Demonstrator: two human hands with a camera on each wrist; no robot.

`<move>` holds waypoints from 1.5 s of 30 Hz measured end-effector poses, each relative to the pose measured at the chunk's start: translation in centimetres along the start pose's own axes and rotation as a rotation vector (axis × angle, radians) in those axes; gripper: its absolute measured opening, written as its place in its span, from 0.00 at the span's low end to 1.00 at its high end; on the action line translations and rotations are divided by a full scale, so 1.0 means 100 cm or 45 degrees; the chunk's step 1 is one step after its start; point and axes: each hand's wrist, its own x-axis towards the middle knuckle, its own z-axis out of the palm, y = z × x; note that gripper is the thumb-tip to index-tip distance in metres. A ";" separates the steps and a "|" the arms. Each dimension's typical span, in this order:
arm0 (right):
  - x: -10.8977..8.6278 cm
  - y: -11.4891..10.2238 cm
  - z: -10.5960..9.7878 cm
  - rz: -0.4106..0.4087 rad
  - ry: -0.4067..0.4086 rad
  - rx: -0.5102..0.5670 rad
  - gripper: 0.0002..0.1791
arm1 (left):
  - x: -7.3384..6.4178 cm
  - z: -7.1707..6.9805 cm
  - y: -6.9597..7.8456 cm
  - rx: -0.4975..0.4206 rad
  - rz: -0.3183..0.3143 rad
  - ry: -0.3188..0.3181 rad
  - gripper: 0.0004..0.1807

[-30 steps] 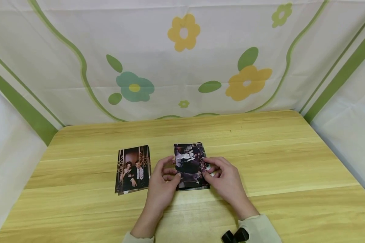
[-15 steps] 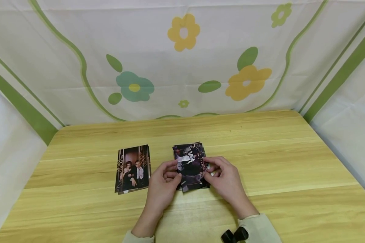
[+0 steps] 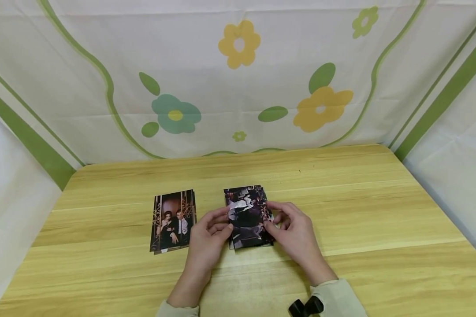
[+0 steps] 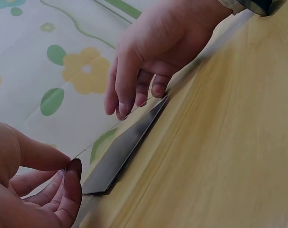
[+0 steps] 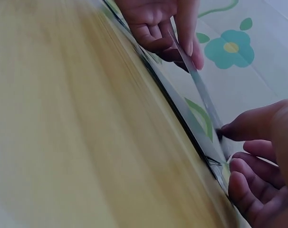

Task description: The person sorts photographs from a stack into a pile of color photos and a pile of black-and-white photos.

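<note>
A dark photo card (image 3: 247, 220) with a white-clad figure on it is held near the middle of the table. My left hand (image 3: 209, 240) pinches its left edge between thumb and fingers. At the opposite edge, my right hand (image 3: 295, 231) holds it with thumb and fingertips. Both wrist views show this card nearly edge-on, lifted a little over a thin pile of cards (image 5: 179, 114) lying on the table. Left of my hands lies a second small pile of cards (image 3: 174, 220), its top one picturing two people in dark formal clothes.
The wood-grain table (image 3: 361, 211) runs up to a white cloth backdrop (image 3: 206, 66) printed with flowers and green lines. More cloth hangs at both sides. A black band (image 3: 307, 307) sits by my right sleeve (image 3: 337, 297).
The held card slid right and tilted over the pile, then came back slightly left and straighter. My left hand has moved slightly left; my right hand has hardly moved.
</note>
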 end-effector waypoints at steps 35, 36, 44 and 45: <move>-0.009 -0.050 -0.019 -0.183 0.078 0.266 0.24 | -0.010 -0.022 0.047 -0.058 0.106 0.015 0.19; -0.009 -0.050 -0.018 -0.189 0.081 0.260 0.24 | -0.010 -0.022 0.047 -0.057 0.108 0.016 0.19; -0.010 -0.050 -0.018 -0.213 0.089 0.236 0.25 | -0.009 -0.022 0.046 -0.058 0.099 0.013 0.20; -0.010 -0.050 -0.018 -0.213 0.090 0.232 0.25 | -0.009 -0.022 0.046 -0.059 0.095 0.012 0.20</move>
